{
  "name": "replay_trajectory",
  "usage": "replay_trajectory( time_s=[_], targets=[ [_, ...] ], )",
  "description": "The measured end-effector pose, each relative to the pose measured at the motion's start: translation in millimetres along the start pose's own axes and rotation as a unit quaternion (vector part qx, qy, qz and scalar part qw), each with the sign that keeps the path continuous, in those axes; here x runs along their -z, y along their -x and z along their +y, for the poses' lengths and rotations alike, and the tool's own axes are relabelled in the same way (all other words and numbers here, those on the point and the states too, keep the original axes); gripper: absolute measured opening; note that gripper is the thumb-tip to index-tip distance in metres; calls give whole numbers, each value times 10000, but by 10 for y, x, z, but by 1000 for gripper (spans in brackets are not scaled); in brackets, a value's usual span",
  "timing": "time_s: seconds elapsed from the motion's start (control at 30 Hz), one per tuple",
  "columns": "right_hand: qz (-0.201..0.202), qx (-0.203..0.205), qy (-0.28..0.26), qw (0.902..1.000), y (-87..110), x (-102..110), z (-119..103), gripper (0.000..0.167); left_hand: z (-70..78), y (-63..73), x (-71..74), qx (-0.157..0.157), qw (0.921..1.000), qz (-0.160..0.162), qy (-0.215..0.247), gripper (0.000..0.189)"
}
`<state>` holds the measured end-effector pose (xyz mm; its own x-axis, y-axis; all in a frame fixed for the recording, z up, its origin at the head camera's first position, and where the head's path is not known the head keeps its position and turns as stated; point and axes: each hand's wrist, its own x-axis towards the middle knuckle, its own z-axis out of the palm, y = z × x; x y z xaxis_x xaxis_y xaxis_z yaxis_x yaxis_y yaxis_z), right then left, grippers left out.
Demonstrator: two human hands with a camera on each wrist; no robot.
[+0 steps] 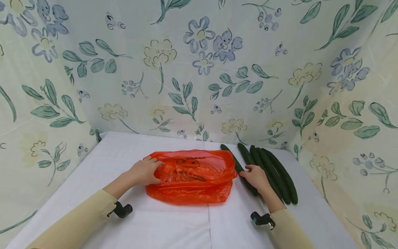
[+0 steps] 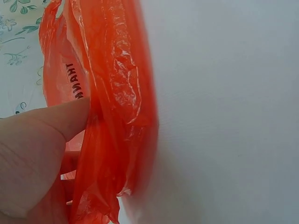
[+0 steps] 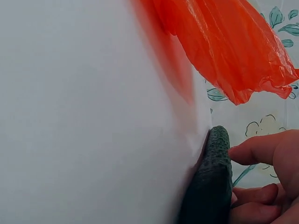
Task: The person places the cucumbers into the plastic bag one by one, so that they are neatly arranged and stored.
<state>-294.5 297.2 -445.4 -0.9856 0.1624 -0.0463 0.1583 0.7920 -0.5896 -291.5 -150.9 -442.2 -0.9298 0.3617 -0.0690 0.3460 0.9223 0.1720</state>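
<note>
A thin red plastic bag [image 1: 192, 193] lies on the white table, with dark print on its upper layer. My left hand [image 1: 144, 172] is at the bag's left end, thumb and fingers spread in its mouth. In the left wrist view the thumb [image 2: 70, 116] presses against the near film; the other fingers are partly hidden behind it. My right hand [image 1: 256, 178] is over a dark green cucumber [image 1: 248, 186] just right of the bag. In the right wrist view, the thumb tip is right at the bumpy cucumber [image 3: 215, 163], with bent fingers [image 3: 257, 205] beside it.
Several more cucumbers [image 1: 287, 180] lie side by side to the right of my right hand. A white cloth [image 1: 174, 228] covers the table. Floral fabric [image 1: 199, 86] hangs behind it and at both sides.
</note>
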Motion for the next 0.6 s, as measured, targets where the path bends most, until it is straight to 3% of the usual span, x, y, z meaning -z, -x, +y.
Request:
replay_trajectory(
  time_s=[0.23, 0.43, 0.6],
  targets=[
    [-260, -224, -228, 9992, -27, -5, -43, 51, -21, 28, -3, -49, 10000, 55, -6, 73],
    [-177, -146, 155, 9996, 16, 4, -17, 51, -12, 58, 0, -93, 9999, 32, 73, 73],
    [-59, -79, 40, 9999, 32, -56, -15, 48, -21, 79, -6, -105, 9999, 36, 64, 72]
  ],
)
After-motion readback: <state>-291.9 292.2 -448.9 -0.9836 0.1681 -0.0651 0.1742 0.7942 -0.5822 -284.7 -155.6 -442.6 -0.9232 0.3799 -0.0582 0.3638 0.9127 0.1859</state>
